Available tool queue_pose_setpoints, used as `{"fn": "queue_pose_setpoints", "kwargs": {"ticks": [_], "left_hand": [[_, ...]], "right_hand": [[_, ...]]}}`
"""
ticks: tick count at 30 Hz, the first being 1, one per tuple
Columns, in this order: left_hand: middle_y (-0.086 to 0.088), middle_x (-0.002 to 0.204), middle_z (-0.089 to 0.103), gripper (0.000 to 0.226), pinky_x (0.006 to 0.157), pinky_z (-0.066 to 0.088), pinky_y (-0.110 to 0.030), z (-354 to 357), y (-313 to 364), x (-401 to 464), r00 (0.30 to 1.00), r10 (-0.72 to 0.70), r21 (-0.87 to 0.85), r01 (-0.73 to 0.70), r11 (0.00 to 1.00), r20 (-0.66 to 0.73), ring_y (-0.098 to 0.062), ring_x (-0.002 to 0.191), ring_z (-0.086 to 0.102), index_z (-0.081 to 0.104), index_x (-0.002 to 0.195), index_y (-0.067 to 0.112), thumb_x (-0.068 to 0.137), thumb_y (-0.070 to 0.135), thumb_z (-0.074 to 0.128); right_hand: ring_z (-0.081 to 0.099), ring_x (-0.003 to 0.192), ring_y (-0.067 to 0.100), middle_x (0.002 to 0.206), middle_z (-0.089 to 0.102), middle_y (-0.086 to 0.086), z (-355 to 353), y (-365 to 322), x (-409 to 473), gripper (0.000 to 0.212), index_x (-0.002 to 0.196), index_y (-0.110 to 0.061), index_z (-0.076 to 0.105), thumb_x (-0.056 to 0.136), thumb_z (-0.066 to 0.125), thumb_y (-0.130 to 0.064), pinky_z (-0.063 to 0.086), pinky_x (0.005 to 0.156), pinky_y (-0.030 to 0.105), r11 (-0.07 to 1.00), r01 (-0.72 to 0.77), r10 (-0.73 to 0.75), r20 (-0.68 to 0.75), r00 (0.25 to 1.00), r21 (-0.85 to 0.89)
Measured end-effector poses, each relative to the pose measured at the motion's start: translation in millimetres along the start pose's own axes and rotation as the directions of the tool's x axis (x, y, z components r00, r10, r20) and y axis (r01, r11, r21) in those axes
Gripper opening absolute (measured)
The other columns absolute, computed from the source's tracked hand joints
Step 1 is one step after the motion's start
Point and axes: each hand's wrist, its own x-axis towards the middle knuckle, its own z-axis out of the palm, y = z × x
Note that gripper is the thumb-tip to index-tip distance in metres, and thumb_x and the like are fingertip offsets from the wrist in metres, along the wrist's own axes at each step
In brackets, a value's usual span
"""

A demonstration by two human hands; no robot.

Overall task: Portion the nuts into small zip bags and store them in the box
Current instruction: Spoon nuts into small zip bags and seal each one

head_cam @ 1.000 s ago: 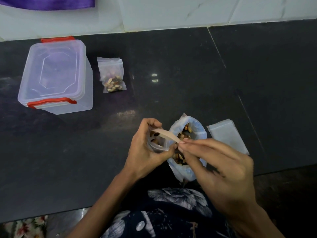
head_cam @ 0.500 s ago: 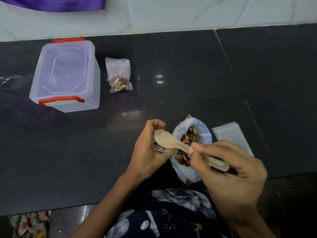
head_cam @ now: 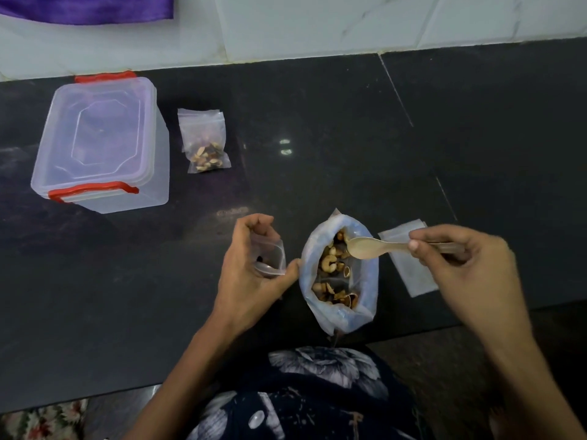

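A large open bag of mixed nuts (head_cam: 365, 293) stands on the dark counter near its front edge. My left hand (head_cam: 251, 274) holds a small clear zip bag (head_cam: 270, 258) open just left of it; a few dark pieces show inside. My right hand (head_cam: 467, 268) grips a pale wooden spoon (head_cam: 365, 247), its empty bowl over the top of the nut bag. A filled small zip bag (head_cam: 206, 144) lies at the back left, beside a clear plastic box (head_cam: 101, 144) with red clips and its lid on.
A stack of empty flat zip bags (head_cam: 409, 274) lies right of the nut bag, partly under my right hand. A white tiled wall (head_cam: 317, 23) runs along the back. The counter's front edge is close to my body.
The spoon has left the mouth of the small zip bag and swung right over the big nut bag. My right hand moved right and up. The left hand still holds the small bag.
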Motion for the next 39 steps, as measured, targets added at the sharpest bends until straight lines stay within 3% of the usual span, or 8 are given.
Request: {"fn": "queue_pose_setpoints", "kwargs": {"ticks": [5,8,11,14,17,22,28,39], "left_hand": [[0.019,0.097,0.060,0.052,0.065,0.049,-0.011,3.0,-9.2,-1.3,0.980,-0.121,0.091,0.107,0.990,0.159,0.003,0.087,0.060,0.043,0.111,0.033,0.075,0.019,0.077],[0.012,0.100,0.063,0.044,0.068,0.050,-0.011,5.7,-11.6,-1.1,0.958,-0.175,0.116,0.152,0.982,0.227,0.005,0.089,0.060,0.044,0.115,0.028,0.082,0.017,0.070],[0.015,0.100,0.065,0.047,0.070,0.053,-0.015,8.3,-11.8,0.9,0.930,-0.212,0.147,0.174,0.974,0.302,0.006,0.087,0.061,0.043,0.121,0.025,0.083,0.023,0.071],[0.018,0.101,0.064,0.050,0.069,0.051,-0.011,11.6,-11.6,2.4,0.916,-0.243,0.124,0.213,0.969,0.320,0.008,0.088,0.061,0.047,0.122,0.022,0.080,0.026,0.073],[0.015,0.102,0.064,0.053,0.074,0.050,-0.009,12.6,-12.7,4.3,0.905,-0.284,0.086,0.271,0.959,0.318,0.009,0.091,0.061,0.051,0.121,0.023,0.075,0.026,0.078],[0.007,0.111,0.067,0.058,0.089,0.054,-0.038,12.4,-16.4,2.1,0.872,-0.359,0.031,0.371,0.928,0.331,-0.006,0.099,0.065,0.056,0.115,0.028,0.066,0.041,0.082],[0.004,0.108,0.068,0.055,0.082,0.056,-0.031,11.9,-15.2,2.1,0.862,-0.389,-0.031,0.421,0.907,0.326,-0.007,0.095,0.067,0.059,0.111,0.022,0.064,0.034,0.084],[0.007,0.094,0.073,0.040,0.073,0.056,-0.023,12.8,-13.6,0.6,0.884,-0.375,-0.087,0.412,0.907,0.280,-0.009,0.088,0.069,0.060,0.107,0.019,0.072,0.014,0.078]], "right_hand": [[0.060,0.078,-0.001,0.089,0.068,-0.005,36.7,8.3,-10.8,0.017,0.097,-0.013,0.073,0.083,0.067,-0.004,0.045,0.070,0.006,0.966,0.166,-0.182,-0.064,0.981,-0.197],[0.062,0.072,0.009,0.087,0.068,0.002,49.7,8.7,-21.6,0.019,0.096,-0.006,0.072,0.079,0.068,0.002,0.053,0.066,0.015,0.923,0.261,-0.278,-0.021,0.960,-0.284],[0.064,0.064,0.014,0.084,0.067,0.004,52.4,4.2,-36.2,0.024,0.096,-0.005,0.071,0.073,0.073,0.002,0.057,0.053,0.029,0.888,0.244,-0.241,0.057,0.969,-0.391],[0.064,0.076,0.015,0.100,0.064,0.002,56.0,-5.7,-46.8,0.029,0.113,-0.011,0.066,0.084,0.065,-0.006,0.058,0.063,0.033,0.874,0.182,-0.101,0.199,0.975,-0.450],[0.063,0.075,0.015,0.094,0.065,0.002,56.0,-14.0,-50.3,0.020,0.106,-0.011,0.070,0.092,0.055,-0.012,0.056,0.067,0.035,0.923,0.125,-0.053,0.202,0.978,-0.365],[0.067,0.066,0.006,0.081,0.071,-0.006,49.3,-16.0,-47.8,0.013,0.095,-0.019,0.074,0.086,0.065,-0.015,0.057,0.063,0.022,0.984,-0.171,0.177,0.142,0.974,-0.053],[0.070,0.060,0.014,0.066,0.072,0.009,46.2,1.4,-36.0,0.012,0.094,-0.007,0.072,0.083,0.066,-0.004,0.057,0.057,0.020,0.687,-0.579,0.517,0.265,0.814,0.439],[0.070,0.061,0.015,0.069,0.073,0.010,52.8,0.3,-48.4,0.012,0.087,-0.012,0.072,0.083,0.066,-0.003,0.054,0.054,0.017,0.629,-0.571,0.530,0.247,0.811,0.528]]}}
